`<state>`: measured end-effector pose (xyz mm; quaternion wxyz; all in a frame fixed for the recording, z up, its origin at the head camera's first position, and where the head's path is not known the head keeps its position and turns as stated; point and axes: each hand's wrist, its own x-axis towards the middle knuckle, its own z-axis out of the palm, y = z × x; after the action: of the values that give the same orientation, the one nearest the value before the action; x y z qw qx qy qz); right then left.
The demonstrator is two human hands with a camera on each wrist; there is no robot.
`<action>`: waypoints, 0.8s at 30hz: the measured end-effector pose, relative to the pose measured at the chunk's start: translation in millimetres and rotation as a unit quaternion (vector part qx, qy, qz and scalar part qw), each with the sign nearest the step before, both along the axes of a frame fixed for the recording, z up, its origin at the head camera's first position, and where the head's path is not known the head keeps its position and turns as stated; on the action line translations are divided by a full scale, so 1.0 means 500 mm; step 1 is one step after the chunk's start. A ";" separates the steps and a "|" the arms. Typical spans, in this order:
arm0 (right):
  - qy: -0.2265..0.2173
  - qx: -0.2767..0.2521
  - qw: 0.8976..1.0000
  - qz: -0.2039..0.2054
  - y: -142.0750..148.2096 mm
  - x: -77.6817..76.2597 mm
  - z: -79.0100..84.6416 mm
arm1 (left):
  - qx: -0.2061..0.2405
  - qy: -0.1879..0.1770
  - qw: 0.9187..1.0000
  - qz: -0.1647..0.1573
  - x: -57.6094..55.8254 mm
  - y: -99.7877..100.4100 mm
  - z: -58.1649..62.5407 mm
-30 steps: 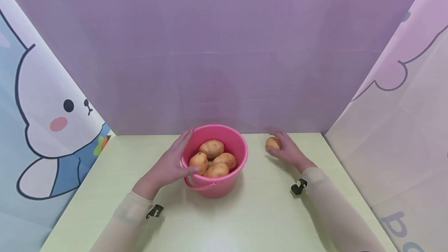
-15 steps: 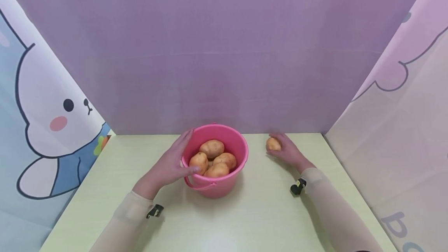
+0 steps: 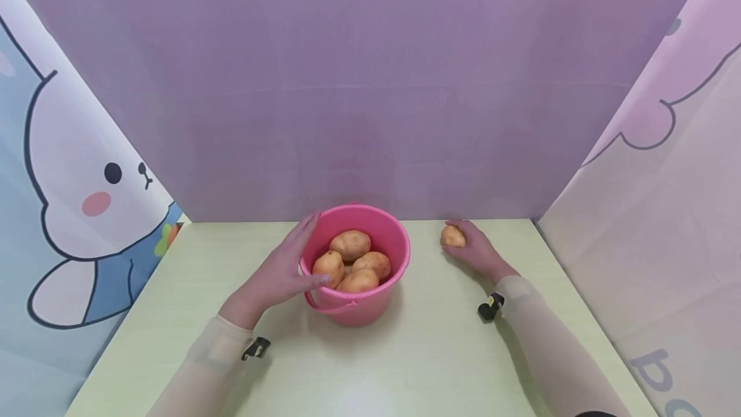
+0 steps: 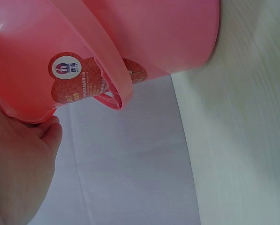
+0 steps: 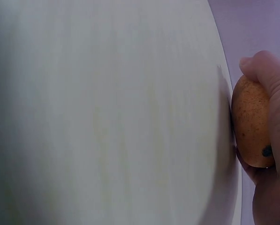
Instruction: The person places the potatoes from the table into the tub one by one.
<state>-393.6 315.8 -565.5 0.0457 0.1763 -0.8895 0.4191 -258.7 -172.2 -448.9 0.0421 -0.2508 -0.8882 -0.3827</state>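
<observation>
A pink bucket (image 3: 370,307) with a pink handle stands on the table, several potatoes (image 3: 350,246) lying inside it. My left hand (image 3: 283,275) holds the bucket's left rim, its thumb reaching over the rim beside the front-left potato. In the left wrist view, the fingers of this hand (image 4: 18,164) meet the bucket's rim, near a red label (image 4: 76,77). Over to the right, my right hand (image 3: 477,250) grips a single potato (image 3: 452,237) at the back of the table. The right wrist view shows this potato (image 5: 250,122) with a dark spot, between thumb and fingers, at or just above the tabletop.
The pale wood-grain table (image 3: 359,378) ends at a purple cloth wall (image 3: 370,82). Printed panels flank it: a cartoon rabbit panel (image 3: 75,166) on the left, a white and pink panel (image 3: 666,211) on the right. Small black devices (image 3: 491,307) sit at both wrists.
My right fingers have settled round the potato, which has shifted very slightly. The left hand, the bucket and the potatoes in it have stayed in place.
</observation>
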 end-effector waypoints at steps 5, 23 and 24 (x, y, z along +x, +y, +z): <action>-0.002 -0.003 1.000 -0.008 -0.001 0.000 -0.002 | -0.003 0.003 1.000 0.000 0.001 0.001 0.005; -0.022 -0.019 0.999 -0.020 -0.013 0.007 0.030 | -0.003 0.007 1.000 -0.001 0.002 0.002 0.003; -0.019 -0.020 0.999 -0.018 -0.015 0.007 0.034 | -0.004 0.006 1.000 0.000 0.002 0.001 0.003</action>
<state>-390.1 308.2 -548.5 0.0395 0.1510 -0.8847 0.4393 -257.5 -171.6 -447.5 0.0465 -0.2536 -0.8894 -0.3776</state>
